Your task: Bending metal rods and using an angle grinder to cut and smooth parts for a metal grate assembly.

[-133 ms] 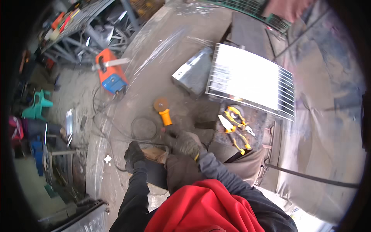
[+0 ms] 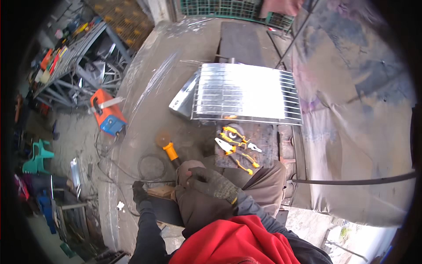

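My right hand [image 2: 212, 182], in a grey knit glove, lies flat over my brown-trousered knee [image 2: 193, 207] with the fingers spread and nothing in it. My left hand [image 2: 140, 192], in a dark glove, is low by the concrete floor, next to a small wooden block [image 2: 161, 191]; its fingers are too dark to read. An angle grinder with an orange-yellow handle [image 2: 167, 148] lies on the floor just beyond my knee. Yellow-handled pliers [image 2: 237, 147] lie on a dark metal plate [image 2: 266, 145] ahead of my right hand.
A shiny metal grille [image 2: 246, 92] lies flat ahead. An orange and blue welding machine [image 2: 107, 115] stands at the left with cables [image 2: 149, 167] trailing over the floor. A metal rack [image 2: 74, 57] and a green plastic chair [image 2: 37, 156] are far left. A long bar [image 2: 351, 181] crosses at the right.
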Tool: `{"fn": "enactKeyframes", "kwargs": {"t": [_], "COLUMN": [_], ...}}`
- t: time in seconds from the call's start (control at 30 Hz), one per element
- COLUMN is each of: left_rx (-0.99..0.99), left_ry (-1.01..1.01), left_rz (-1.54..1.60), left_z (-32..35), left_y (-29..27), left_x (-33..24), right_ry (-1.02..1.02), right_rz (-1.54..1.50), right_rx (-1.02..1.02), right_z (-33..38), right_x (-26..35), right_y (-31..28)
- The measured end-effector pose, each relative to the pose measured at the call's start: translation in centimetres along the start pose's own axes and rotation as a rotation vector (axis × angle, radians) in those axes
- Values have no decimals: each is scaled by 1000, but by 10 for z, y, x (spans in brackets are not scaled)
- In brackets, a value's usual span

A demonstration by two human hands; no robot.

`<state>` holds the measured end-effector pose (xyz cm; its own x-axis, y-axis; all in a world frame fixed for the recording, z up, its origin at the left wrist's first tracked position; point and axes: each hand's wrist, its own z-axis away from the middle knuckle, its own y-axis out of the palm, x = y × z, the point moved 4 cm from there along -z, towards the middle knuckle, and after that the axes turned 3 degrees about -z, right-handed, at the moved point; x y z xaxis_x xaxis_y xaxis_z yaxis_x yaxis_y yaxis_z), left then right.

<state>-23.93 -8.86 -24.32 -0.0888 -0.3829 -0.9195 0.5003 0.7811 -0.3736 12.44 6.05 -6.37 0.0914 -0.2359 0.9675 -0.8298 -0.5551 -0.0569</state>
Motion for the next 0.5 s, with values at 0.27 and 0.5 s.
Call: {"fn": "enactKeyframes", "kwargs": {"t": [0.27,0.5], "left_rx": [-14,665], "left_ry": [-351,45], "left_rz": [508,138], "left_z": [-12,26], "left_y": [34,201], "left_x": [-130,-317], "right_ry": [-42,733], "right_rz": [404,947], "right_rx": [-826,-193], "right_z": [-38,-59], "right_x": [123,-36], "right_y": [-293,-431]}}
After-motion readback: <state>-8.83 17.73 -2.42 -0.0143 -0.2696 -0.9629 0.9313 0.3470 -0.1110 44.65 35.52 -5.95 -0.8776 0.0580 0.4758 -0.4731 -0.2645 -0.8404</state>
